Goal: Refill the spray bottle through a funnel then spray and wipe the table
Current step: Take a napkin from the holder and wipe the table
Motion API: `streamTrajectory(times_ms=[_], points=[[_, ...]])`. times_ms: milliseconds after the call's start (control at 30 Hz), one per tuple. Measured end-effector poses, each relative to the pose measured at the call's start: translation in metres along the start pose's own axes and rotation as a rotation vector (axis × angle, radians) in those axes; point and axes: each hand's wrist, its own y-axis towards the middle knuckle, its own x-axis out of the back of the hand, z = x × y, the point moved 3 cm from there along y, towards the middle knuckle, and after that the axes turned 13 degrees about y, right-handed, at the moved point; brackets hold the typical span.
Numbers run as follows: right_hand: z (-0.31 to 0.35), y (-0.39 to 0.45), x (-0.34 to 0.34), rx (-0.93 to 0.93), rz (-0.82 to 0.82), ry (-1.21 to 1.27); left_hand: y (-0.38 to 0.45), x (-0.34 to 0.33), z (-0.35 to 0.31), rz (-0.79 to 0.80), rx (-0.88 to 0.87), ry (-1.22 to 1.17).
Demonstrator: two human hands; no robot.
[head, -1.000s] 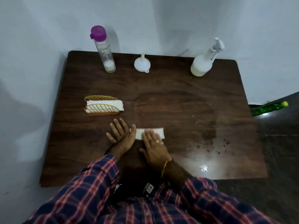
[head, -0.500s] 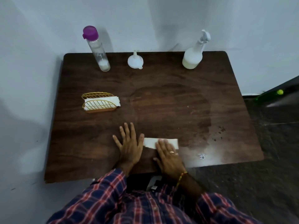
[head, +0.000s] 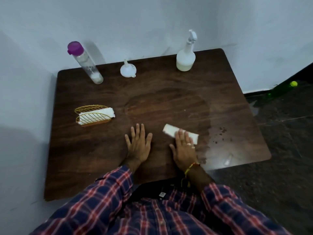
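Note:
My right hand (head: 183, 148) presses flat on a folded white tissue (head: 171, 130) on the dark wooden table (head: 101, 167), near its front middle. My left hand (head: 138, 144) lies flat on the wood with spread fingers, a hand's width left of the tissue. A white spray bottle (head: 185, 57) stands at the back right. A small white funnel (head: 128, 69) lies upside down at the back middle. A clear bottle with a purple cap (head: 84, 62) stands at the back left. A wet sheen and dark specks (head: 221, 134) lie right of the tissue.
A gold wire holder with white tissues (head: 94, 115) sits on the left of the table. White walls close the back and left sides. A green bottle (head: 281, 89) lies on the dark floor at the right.
My right hand has slid the tissue to the right, away from my left hand, which stays flat on the table. The view has tilted as my head moved.

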Motion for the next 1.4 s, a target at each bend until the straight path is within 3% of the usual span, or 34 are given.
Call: streamTrajectory(times_ms=[100, 300, 400, 467, 533, 633, 767, 967, 1033, 1100, 1233, 1400], points=[[-0.008, 0.049, 0.024, -0.139, 0.033, 0.074, 0.008, 0.0, -0.011, 0.034, 0.014, 0.049], [0.003, 0.022, 0.006, 0.21, 0.144, -0.025, 0.035, 0.007, -0.021, 0.111, 0.142, 0.066], [-0.027, 0.019, 0.018, 0.07, 0.067, -0.001, 0.04, 0.0, -0.015, 0.176, 0.142, 0.105], [-0.042, 0.049, 0.032, -0.073, -0.016, 0.027, 0.042, -0.005, -0.014, 0.206, 0.14, 0.109], [-0.041, 0.092, 0.044, -0.138, 0.004, 0.069, 0.046, -0.008, -0.015, 0.214, 0.159, 0.11], [-0.009, 0.128, 0.041, 0.017, 0.097, 0.013, 0.048, -0.009, -0.013, 0.22, 0.174, 0.112], [0.013, 0.092, 0.021, 0.244, 0.231, -0.063, 0.049, -0.01, -0.012, 0.218, 0.165, 0.113], [-0.007, 0.158, 0.047, -0.003, 0.016, -0.001, 0.054, -0.011, -0.008, 0.274, 0.13, 0.063], [0.016, 0.193, 0.05, 0.023, 0.108, -0.014, 0.053, -0.01, -0.007, 0.257, 0.134, 0.064], [0.051, 0.202, 0.04, 0.181, 0.199, -0.071, 0.052, -0.01, -0.007, 0.229, 0.132, 0.06], [0.08, 0.159, 0.012, 0.424, 0.333, -0.152, 0.047, -0.009, -0.007, 0.163, 0.097, 0.029], [0.053, 0.18, 0.021, 0.182, 0.115, -0.107, 0.033, -0.012, 0.023, -0.153, -0.008, -0.371]])
